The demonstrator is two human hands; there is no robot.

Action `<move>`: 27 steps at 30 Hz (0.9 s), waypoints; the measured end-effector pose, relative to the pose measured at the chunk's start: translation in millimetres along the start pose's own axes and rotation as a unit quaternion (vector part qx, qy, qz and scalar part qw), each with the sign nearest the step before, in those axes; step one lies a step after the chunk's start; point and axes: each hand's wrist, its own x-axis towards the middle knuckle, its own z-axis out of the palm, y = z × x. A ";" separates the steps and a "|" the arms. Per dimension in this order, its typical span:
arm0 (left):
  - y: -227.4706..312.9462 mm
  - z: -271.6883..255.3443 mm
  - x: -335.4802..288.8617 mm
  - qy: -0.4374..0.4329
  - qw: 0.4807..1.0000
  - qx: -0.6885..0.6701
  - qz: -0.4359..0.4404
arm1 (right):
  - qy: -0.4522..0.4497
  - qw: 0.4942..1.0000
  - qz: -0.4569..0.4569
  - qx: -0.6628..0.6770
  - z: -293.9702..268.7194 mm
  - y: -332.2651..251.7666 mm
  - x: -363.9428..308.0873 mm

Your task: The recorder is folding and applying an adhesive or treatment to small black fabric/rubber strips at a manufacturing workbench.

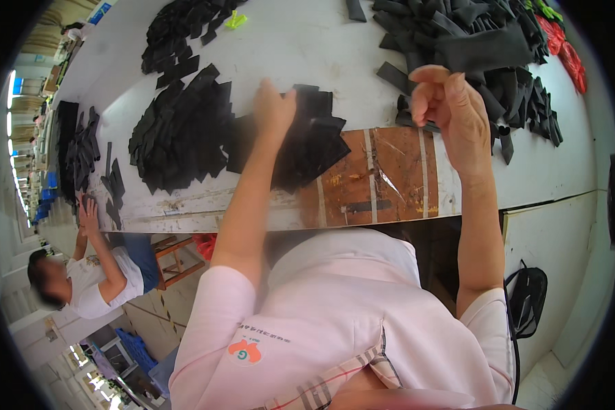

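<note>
My left hand (275, 113), smeared by motion, is over a spread of flat black fabric pieces (314, 147) near the middle of the table. Whether its fingers grip one of them I cannot tell. To its left, another group of overlapping black fabric pieces (181, 133) is fanned out. My right hand (454, 113) is raised at the near edge of a large heap of dark fabric pieces (485, 48). Its fingers are bent and apart, with nothing visible between them.
A brown taped board (396, 178) lies at the table's front edge, with shiny metal scissors or snips (389, 183) on it. More black pieces (178, 34) are at the far left. Red plastic bags (564, 51) are at far right. A co-worker (92, 273) sits at the left.
</note>
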 end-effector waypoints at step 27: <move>73.6 -194.0 -59.4 -0.406 0.742 -0.521 -0.112 | -0.218 0.969 0.080 -0.087 56.5 26.4 -94.9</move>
